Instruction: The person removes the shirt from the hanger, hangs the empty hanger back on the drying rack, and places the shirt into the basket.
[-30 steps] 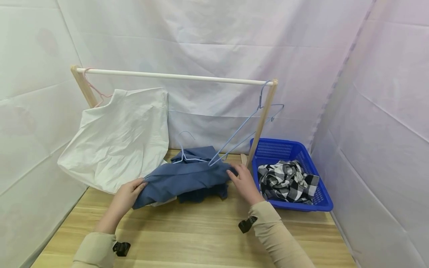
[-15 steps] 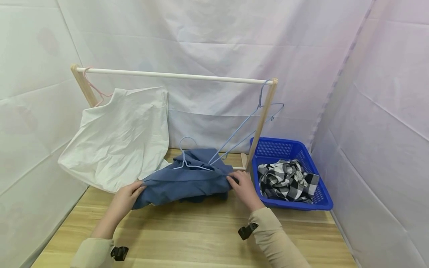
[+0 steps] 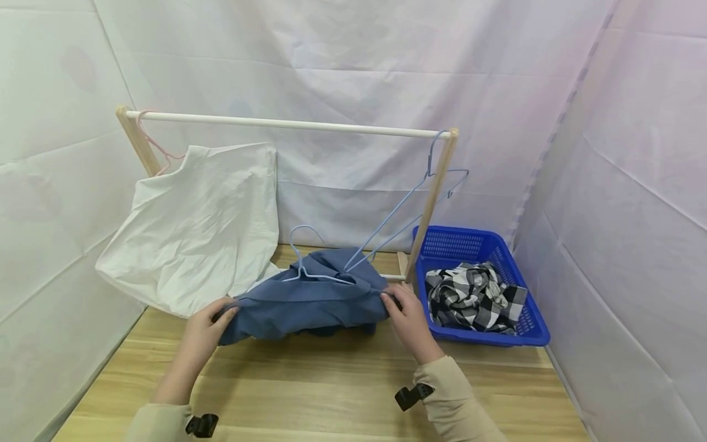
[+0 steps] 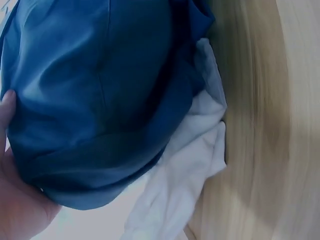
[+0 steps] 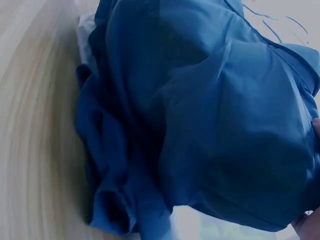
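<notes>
Fingers of the left hand (image 3: 205,324) and right hand (image 3: 407,314) pinch opposite ends of the blue garment (image 3: 309,301), bunched on the wooden table (image 3: 309,393) below the rack (image 3: 287,126) — soft, light, floppy; probably best taken at the shoulders, beside its hanger (image 3: 309,270).

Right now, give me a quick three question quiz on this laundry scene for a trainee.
1. True or false: both hands grip the blue garment.
2. What lies in the blue basket? A) a white shirt B) a checked black and white cloth C) spare hangers
3. What hangs at the left end of the rail?

Key
1. True: the left hand holds its left end, the right hand its right end.
2. B, the checked cloth.
3. A white garment on a pink hanger.
</notes>
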